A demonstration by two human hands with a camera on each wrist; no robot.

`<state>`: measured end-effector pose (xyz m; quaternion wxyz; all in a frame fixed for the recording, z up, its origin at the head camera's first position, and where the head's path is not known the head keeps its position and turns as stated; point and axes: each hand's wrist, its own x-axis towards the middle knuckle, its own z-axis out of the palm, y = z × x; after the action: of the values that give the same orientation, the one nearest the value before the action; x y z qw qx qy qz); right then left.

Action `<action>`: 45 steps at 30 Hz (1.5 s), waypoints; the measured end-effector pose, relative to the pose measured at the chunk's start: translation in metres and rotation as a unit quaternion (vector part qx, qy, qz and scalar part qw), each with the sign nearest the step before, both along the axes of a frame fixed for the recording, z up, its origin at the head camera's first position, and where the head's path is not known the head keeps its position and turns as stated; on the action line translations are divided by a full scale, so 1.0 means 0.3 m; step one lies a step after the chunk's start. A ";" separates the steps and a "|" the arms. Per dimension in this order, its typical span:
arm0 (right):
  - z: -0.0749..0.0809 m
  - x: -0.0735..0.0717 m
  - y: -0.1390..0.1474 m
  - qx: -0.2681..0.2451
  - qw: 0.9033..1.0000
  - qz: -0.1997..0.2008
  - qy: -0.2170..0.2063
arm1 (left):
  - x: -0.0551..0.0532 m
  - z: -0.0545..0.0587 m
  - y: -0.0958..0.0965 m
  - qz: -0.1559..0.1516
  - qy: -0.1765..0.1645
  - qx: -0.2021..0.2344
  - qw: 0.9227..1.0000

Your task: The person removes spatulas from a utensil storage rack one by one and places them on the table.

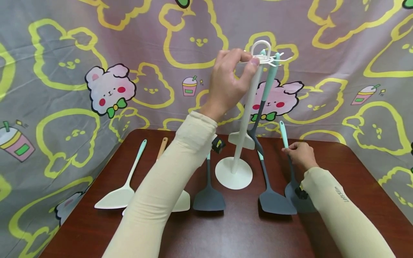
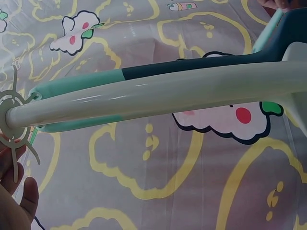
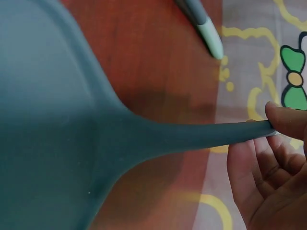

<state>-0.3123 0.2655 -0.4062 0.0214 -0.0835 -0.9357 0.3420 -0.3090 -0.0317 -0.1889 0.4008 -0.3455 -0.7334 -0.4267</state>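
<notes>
In the lower right of the head view, 1 wording, seemingly "LetsSlim" (image 1: 342, 194), is printed in small dark letters on the pale right sleeve (image 1: 355, 220), set slantwise a little below the cuff. On the patterned cloth (image 1: 135, 46), 3 drink cups (image 1: 190, 83) are pictured, at the left edge, upper middle and upper right of the same view; each is marked with a green label patch (image 1: 22, 149), and beside each are set small dark strokes from which no words can be read.
</notes>
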 end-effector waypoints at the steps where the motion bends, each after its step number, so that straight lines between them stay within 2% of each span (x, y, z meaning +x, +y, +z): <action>1: -0.004 0.002 -0.003 0.000 1.000 0.001 -0.004 | 0.000 0.001 -0.002 0.000 0.000 0.000 1.000; 10: -0.029 0.013 -0.021 0.007 1.000 0.003 -0.021 | 0.008 0.006 -0.012 0.004 -0.022 -0.005 1.000; 19: -0.063 -0.002 -0.007 0.009 0.997 0.038 -0.072 | 0.013 0.013 -0.020 0.008 -0.032 -0.016 0.999; 27: -0.066 0.000 -0.001 0.005 0.993 0.044 -0.114 | 0.016 0.015 -0.022 0.007 -0.030 -0.015 0.999; 39: -0.089 -0.013 0.000 0.013 0.991 0.053 -0.121 | 0.016 0.013 -0.017 0.012 -0.030 -0.013 0.999; 45: -0.088 -0.014 0.008 0.001 0.991 0.053 -0.126 | 0.017 0.012 -0.011 0.010 -0.027 -0.012 1.000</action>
<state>-0.3166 0.2679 -0.4327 -0.1143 -0.0764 -0.9344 0.3287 -0.3040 -0.0351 -0.1853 0.3809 -0.3314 -0.7522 -0.4235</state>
